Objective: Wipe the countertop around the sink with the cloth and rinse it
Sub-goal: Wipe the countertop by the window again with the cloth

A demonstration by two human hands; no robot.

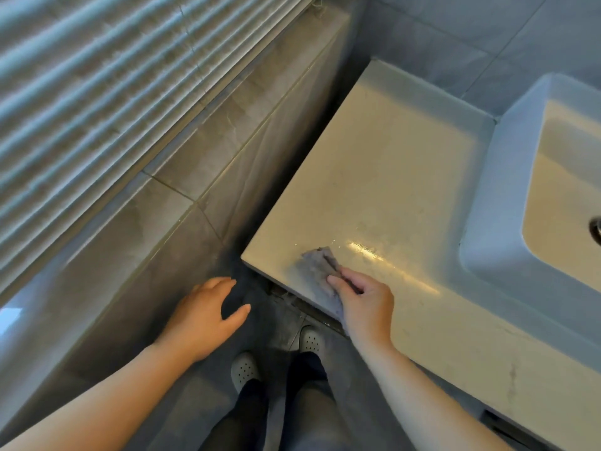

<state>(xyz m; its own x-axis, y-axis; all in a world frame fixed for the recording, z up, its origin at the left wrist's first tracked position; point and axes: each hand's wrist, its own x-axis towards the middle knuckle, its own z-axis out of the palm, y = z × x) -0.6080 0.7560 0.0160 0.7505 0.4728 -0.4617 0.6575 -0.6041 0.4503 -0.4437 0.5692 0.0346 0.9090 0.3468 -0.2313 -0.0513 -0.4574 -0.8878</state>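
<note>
A grey cloth (pixel 317 266) lies crumpled on the front left corner of the pale countertop (pixel 383 177). My right hand (pixel 364 301) grips the cloth's near end with curled fingers, right at the counter's front edge, and part of the cloth hangs over that edge. My left hand (pixel 205 315) hovers off the counter to the left, over the floor, fingers relaxed and holding nothing. The white rectangular sink (pixel 507 190) sits on the right side of the countertop, with its drain at the frame's right edge. A wet streak shines on the counter just right of the cloth.
A grey tiled ledge (pixel 136 229) runs along the left below white window blinds (pixel 97 76). Grey wall tiles (pixel 455 34) back the counter. My feet in white perforated shoes (pixel 244 369) stand on the dark floor in the narrow gap between ledge and counter.
</note>
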